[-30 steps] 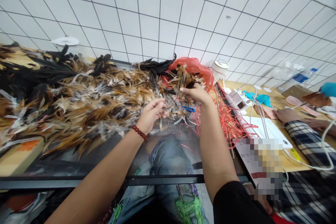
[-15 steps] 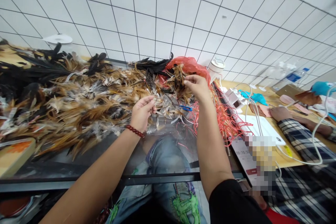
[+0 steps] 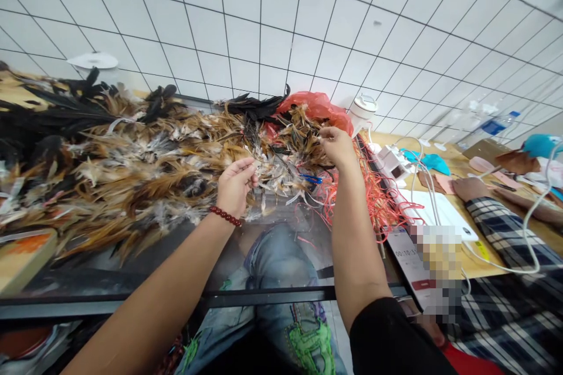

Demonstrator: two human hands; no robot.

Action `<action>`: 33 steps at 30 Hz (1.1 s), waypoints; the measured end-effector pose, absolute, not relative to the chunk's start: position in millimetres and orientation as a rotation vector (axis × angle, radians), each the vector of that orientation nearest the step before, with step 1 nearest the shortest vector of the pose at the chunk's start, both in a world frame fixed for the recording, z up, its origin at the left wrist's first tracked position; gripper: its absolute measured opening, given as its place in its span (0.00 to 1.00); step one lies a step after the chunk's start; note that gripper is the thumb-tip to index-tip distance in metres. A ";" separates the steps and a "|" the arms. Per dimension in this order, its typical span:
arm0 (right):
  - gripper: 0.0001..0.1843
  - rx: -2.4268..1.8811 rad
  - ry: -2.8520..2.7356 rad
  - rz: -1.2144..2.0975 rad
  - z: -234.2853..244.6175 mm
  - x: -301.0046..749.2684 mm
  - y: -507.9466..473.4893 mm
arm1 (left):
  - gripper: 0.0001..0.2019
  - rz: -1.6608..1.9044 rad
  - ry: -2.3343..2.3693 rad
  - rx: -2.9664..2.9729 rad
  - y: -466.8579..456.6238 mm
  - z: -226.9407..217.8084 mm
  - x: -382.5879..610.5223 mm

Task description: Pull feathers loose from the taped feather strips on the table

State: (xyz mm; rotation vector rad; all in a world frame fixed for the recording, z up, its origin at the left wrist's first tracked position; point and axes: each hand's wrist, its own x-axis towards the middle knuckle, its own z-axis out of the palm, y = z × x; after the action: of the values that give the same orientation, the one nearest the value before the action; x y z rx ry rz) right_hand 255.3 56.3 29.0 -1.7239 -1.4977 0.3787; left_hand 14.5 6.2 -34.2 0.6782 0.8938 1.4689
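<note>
A long heap of brown, tan and black feathers (image 3: 132,170) covers the glass table (image 3: 132,275). My left hand (image 3: 235,186), with a red bead bracelet on its wrist, is closed in a pinch on small pale feathers at the heap's near edge. My right hand (image 3: 338,146) is raised farther back and pinches a feather at the bunch spilling from a red plastic bag (image 3: 319,106). Blue-handled scissors (image 3: 311,178) lie between my two hands among loose feathers.
A tangle of red strings (image 3: 378,199) lies right of my right arm. Beyond it stand a white jar (image 3: 363,112), white cables (image 3: 424,187) and a white pad. Another person's plaid-sleeved arm (image 3: 501,228) rests on the wooden table at right. A tiled wall backs the table.
My right hand has lifted and moved back toward the red bag. My left hand has shifted slightly left and up, still pinching feathers. The view has drifted a little.
</note>
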 end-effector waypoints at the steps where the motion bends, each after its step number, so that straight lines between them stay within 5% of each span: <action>1: 0.15 -1.724 -1.520 0.516 30.7 255.5 53.6 | 0.13 1.471 0.898 0.676 6.2 -34.2 14.8; 5: 0.09 -1.765 -1.746 1.019 28.4 232.0 47.3 | 0.13 1.499 0.903 0.698 5.8 -34.0 15.2; 10: 0.10 -1.933 -2.159 0.554 11.1 181.2 53.5 | 0.11 1.538 0.919 0.731 7.4 -34.6 13.8; 14: 0.16 -1.593 -2.372 0.856 20.7 171.0 49.9 | 0.11 1.551 0.935 0.737 8.3 -35.5 13.9; 17: 0.14 -1.755 -2.325 0.554 38.7 184.2 40.4 | 0.11 1.558 0.957 0.760 8.0 -35.7 15.2; 23: 0.12 -1.935 -2.568 0.736 57.4 189.8 26.9 | 0.11 1.538 1.000 0.911 7.6 -37.5 17.4; 29: 0.12 -1.921 -2.444 0.539 69.5 184.1 19.0 | 0.05 1.319 1.127 2.059 -7.4 -36.8 15.9; 33: 0.11 -1.945 -2.292 0.431 76.3 207.8 14.3 | 0.10 0.937 1.055 2.569 -17.8 -38.3 14.7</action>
State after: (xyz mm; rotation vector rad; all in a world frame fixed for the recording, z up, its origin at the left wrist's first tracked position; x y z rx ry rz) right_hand 207.8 14.3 76.3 -1.9448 -2.2918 0.4308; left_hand 14.7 -17.8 -38.3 2.5690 1.0545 0.9371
